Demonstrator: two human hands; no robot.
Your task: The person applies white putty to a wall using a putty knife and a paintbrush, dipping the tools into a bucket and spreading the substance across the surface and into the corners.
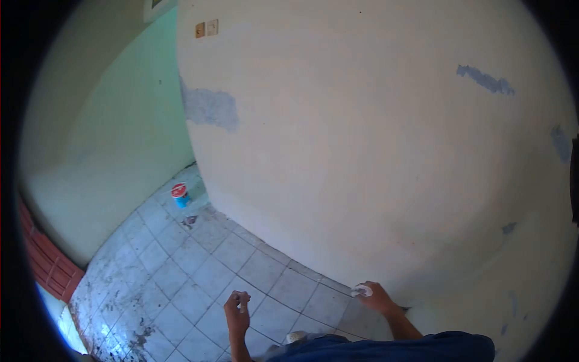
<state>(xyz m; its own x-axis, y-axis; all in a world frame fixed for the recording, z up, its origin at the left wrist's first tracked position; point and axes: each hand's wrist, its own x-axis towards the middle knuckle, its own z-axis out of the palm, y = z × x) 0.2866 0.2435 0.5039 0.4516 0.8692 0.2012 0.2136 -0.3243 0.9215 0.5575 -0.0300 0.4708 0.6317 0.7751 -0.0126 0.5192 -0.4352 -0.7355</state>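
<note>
My left hand (237, 309) is raised over the tiled floor at the bottom centre, its fingers curled in. A whitish patch shows at its fingertips; whether this is dust or a small object I cannot make out. To the right, close to the foot of the cream wall (338, 151), my right hand (377, 298) is closed around a small white piece (362, 291). Its kind is not clear, and the fingers hide part of it. Grey patches mark the wall, a large one (211, 108) at its left end and a long one (485, 80) at upper right.
A blue bucket with a red lid (180, 194) stands on the floor near the wall's left corner. Dark stains spread over the tiles (181, 271) at lower left. A reddish-brown door panel (51, 259) is at far left. Two sockets (206, 29) sit high on the wall.
</note>
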